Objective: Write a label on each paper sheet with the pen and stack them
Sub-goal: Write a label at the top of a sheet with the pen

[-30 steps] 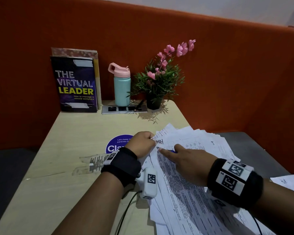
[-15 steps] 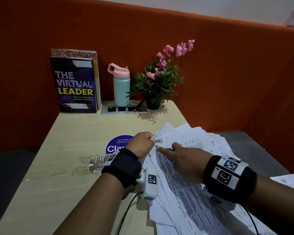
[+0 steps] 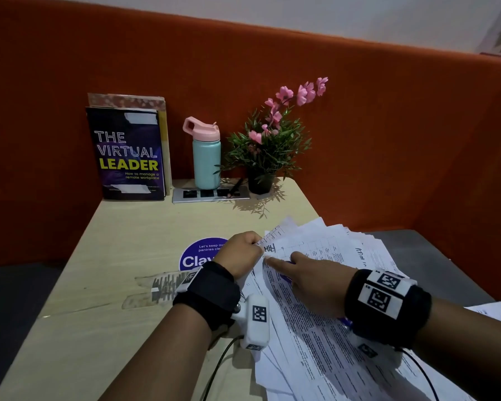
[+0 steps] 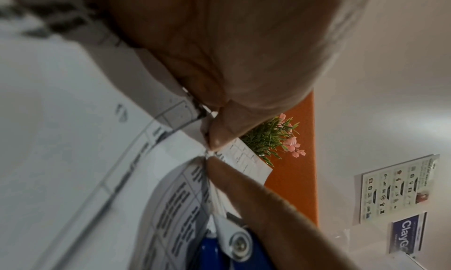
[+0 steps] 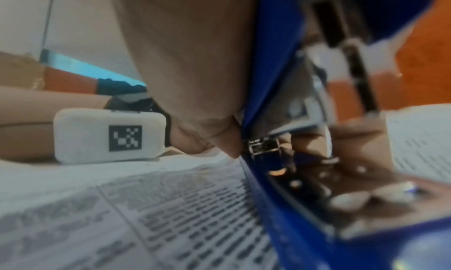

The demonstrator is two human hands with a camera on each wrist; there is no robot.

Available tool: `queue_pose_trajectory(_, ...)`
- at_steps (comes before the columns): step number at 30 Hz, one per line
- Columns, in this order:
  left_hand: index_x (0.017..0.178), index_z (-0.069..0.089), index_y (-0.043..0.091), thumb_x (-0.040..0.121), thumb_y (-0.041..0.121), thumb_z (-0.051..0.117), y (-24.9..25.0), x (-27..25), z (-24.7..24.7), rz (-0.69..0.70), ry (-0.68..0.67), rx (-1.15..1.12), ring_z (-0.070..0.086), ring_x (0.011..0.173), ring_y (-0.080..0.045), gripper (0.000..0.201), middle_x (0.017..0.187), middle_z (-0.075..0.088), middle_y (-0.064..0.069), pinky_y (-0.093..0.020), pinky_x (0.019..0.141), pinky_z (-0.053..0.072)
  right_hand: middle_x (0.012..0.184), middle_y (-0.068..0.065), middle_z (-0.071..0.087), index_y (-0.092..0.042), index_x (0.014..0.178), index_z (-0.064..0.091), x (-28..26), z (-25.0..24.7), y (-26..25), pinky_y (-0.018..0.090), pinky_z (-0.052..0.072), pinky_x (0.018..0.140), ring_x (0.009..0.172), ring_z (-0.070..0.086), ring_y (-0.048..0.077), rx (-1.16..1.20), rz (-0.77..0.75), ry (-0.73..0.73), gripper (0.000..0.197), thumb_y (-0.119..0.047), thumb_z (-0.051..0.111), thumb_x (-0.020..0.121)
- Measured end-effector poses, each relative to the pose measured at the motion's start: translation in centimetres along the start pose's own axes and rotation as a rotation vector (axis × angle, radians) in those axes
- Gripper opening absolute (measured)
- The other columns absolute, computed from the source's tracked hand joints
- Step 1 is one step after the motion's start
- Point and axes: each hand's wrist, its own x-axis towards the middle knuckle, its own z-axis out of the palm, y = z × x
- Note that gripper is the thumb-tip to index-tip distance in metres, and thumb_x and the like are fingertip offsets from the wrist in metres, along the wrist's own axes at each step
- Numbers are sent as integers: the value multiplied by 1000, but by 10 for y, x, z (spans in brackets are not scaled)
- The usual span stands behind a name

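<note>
A fanned pile of printed paper sheets (image 3: 330, 328) lies on the right half of the wooden table (image 3: 128, 241). My left hand (image 3: 256, 247) pinches the pile's top-left corner (image 4: 234, 152) between thumb and fingers. My right hand (image 3: 281, 259) lies on the sheets just right of that corner and grips a blue stapler (image 5: 275, 131), whose metal nose (image 4: 229, 233) is at the pinched corner. Its forefinger (image 3: 272, 260) points along the stapler to the corner. Handwritten marks (image 3: 269, 248) show on the top sheet. A thin black rod (image 5: 358, 77), perhaps the pen, shows beside the stapler.
At the table's back stand a book (image 3: 128, 154), a teal bottle with a pink lid (image 3: 206, 157), a potted plant with pink flowers (image 3: 269, 149) and a socket strip (image 3: 211, 193). A purple round sticker (image 3: 197, 253) is left of my hands. An orange partition (image 3: 388, 125) rings the table.
My right hand with the stapler has slid a little to the left, closer to the corner pinched by my left hand. The left hand has stayed put.
</note>
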Motion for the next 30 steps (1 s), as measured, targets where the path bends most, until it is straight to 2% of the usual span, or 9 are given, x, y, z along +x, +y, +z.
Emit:
queue_pose_trajectory(7,76,57,12,87,3,52,2,-1,-2,-9,-5,-52,52,73,-22,15,79,59,-9,-32,66,40,99,1,28,-36,153,0,6,-2,-7,31,34,51,61,39,19,-144,-36,91,66,-21,35,100)
queue_pose_trajectory(11,71,52,9,88,-1,49,3,-1,0,-48,13,-173,45,64,-21,20,74,50,-12,-28,58,37,101,3,32,-38,152,-5,7,-2,-8,35,42,54,67,47,26,-175,-55,111,68,-20,35,99)
queue_pose_trajectory(14,72,50,7,89,-3,46,5,-4,1,-51,27,-230,42,56,-20,20,68,46,-12,-23,50,36,96,3,29,-37,149,5,10,-6,-13,38,46,54,71,50,28,-203,-83,145,64,-16,37,98)
queue_pose_trajectory(17,71,51,9,89,-1,46,4,-2,1,-60,45,-253,44,53,-20,21,66,45,-11,-27,54,34,96,3,27,-35,147,12,12,-9,-15,36,42,54,74,47,28,-212,-92,171,59,-14,37,98)
queue_pose_trajectory(20,69,54,13,88,2,48,2,-1,2,-70,44,-244,43,62,-21,23,70,47,-11,-33,63,36,96,0,24,-36,148,11,10,-8,-14,35,38,55,76,42,26,-184,-96,172,59,-16,36,98)
queue_pose_trajectory(22,71,56,13,87,1,49,1,-1,3,-70,2,-232,44,58,-22,21,67,49,-11,-35,60,38,101,1,29,-35,145,18,10,-6,-18,36,39,56,78,40,24,-154,-108,159,54,-16,37,98)
queue_pose_trajectory(25,77,59,9,89,-2,48,2,0,0,-71,-16,-236,42,51,-21,18,64,48,-9,-26,48,38,117,7,38,-32,142,25,13,-8,-25,37,38,59,81,37,23,-151,-128,144,48,-18,39,98)
queue_pose_trajectory(28,83,60,6,90,-1,51,2,-1,-3,-55,28,-266,42,53,-20,13,71,49,-11,-24,47,37,109,4,37,-36,144,23,14,-13,-22,35,35,58,74,37,22,-106,-120,131,52,-16,36,98)
queue_pose_trajectory(30,88,64,3,93,4,56,2,-3,-3,-18,84,-293,49,62,-16,10,80,56,-11,-17,49,43,102,0,34,-40,149,16,12,-14,-15,33,35,56,65,39,18,-11,-69,105,59,-16,35,99)
